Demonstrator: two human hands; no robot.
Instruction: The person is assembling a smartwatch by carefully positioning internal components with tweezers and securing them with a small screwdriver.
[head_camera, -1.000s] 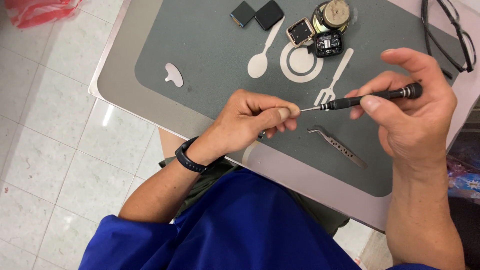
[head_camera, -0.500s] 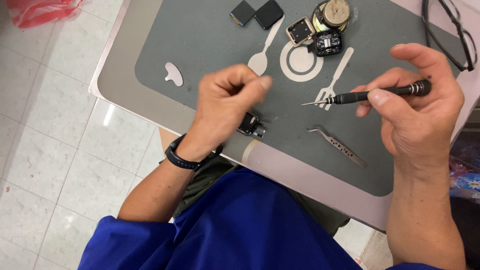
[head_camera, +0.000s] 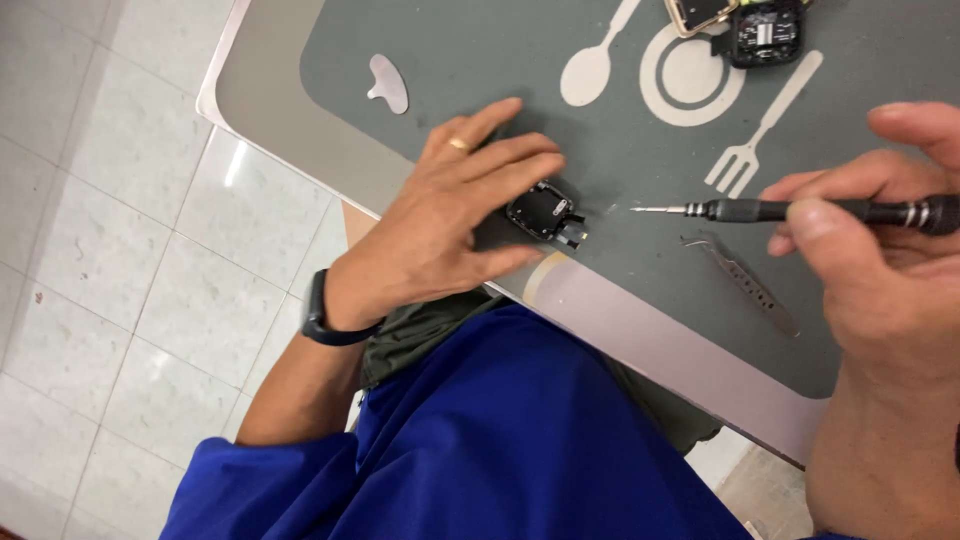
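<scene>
My left hand (head_camera: 450, 215) lies flat on the grey mat (head_camera: 480, 60) with its fingers spread, fingertips beside a small black square electronic module (head_camera: 546, 212) near the table's front edge. It holds nothing. My right hand (head_camera: 880, 260) grips a thin black precision screwdriver (head_camera: 790, 210) by its handle. The metal tip points left and hovers a short way right of the module, apart from it.
Metal tweezers (head_camera: 748, 285) lie on the mat under the screwdriver. A small pale pry tool (head_camera: 388, 82) rests at the mat's left. More opened device parts (head_camera: 745, 25) sit at the top by the printed plate. The table's front edge (head_camera: 650, 330) runs diagonally above my blue clothing.
My left hand let go near the screwdriver tip, moved left and down, and flattened beside the black module. The view has shifted closer. My right hand still holds the screwdriver.
</scene>
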